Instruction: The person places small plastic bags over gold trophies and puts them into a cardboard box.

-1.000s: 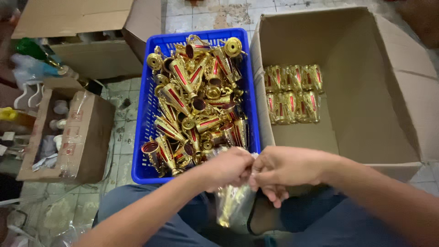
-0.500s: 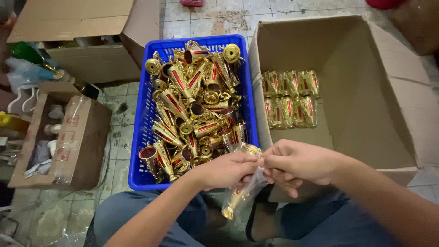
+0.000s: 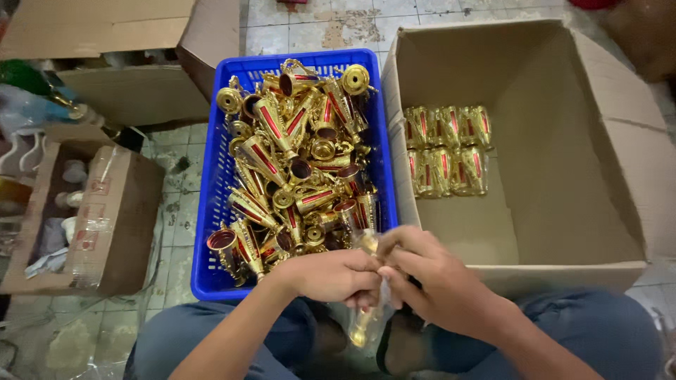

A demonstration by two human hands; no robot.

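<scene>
**Gold trophy cup held in clear bag over the lap, between crate and carton**

Since the earlier frames the two hands have drawn closer to the body and sit lower against the knees, and the bagged cup now hangs more upright beneath them; a second ago it lay slanted under the fingers.

The left hand (image 3: 336, 276) and the right hand (image 3: 429, 281) meet knuckle to knuckle above the person's lap. Both are closed, the fingers pressed together and pinching the mouth of a clear plastic bag (image 3: 366, 320) that carries a small gold trophy cup (image 3: 364, 329). The cup's top shows just above the hands at the crate's near corner; its stem and base hang below them, between the blue-trousered knees. The exact finger placement on the bag is blurred and cannot be told.

Directly beyond the left hand stands a blue plastic crate (image 3: 211, 211), heaped with loose gold cups with red panels (image 3: 296, 162), lying at all angles. To the right of the crate, touching its side, sits a large open cardboard carton (image 3: 563, 141). On its floor, against the left wall, lie two neat rows of bagged cups (image 3: 447, 149), side by side.

To the left of the crate, apart from it on the tiled floor (image 3: 176, 211), is a smaller open cardboard box (image 3: 120, 232) holding pale items too dim to identify. Flattened cardboard (image 3: 98, 28) lies beyond it.
</scene>
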